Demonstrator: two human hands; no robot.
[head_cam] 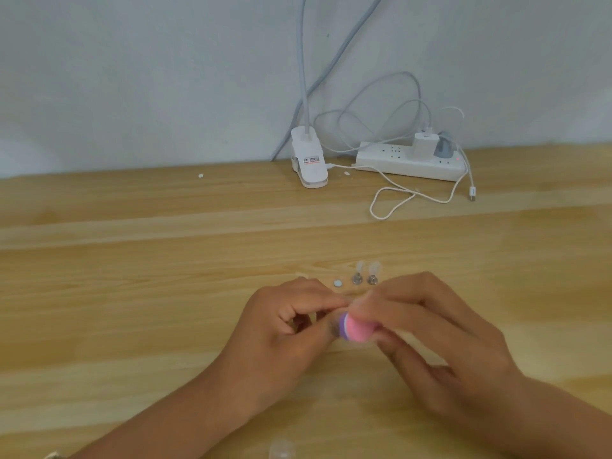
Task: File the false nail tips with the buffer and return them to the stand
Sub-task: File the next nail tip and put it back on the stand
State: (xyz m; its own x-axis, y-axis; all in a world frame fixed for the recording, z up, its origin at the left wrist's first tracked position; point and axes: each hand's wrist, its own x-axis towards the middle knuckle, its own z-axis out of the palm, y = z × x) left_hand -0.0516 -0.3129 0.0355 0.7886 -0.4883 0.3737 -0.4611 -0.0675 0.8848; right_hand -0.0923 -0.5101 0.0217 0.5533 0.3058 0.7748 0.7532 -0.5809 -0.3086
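Hands meet low over the worktop [132, 309]: the right hand [440, 336] grips the pink-and-purple buffer [357, 329], and the left hand [291, 326] pinches against its end, presumably on a false nail tip, though blur hides it. Step in hand: filing. The next move, as judged, calls for seating that tip on the stand [357, 279] just beyond the fingers, where two clear tips [374, 268] sit upright on metal posts beside a white disc [337, 283]. Pale wood surface; at its far edge stand a clip lamp base [309, 164], a power strip [397, 162] and a loose cable [394, 197], against a grey wall [149, 77].
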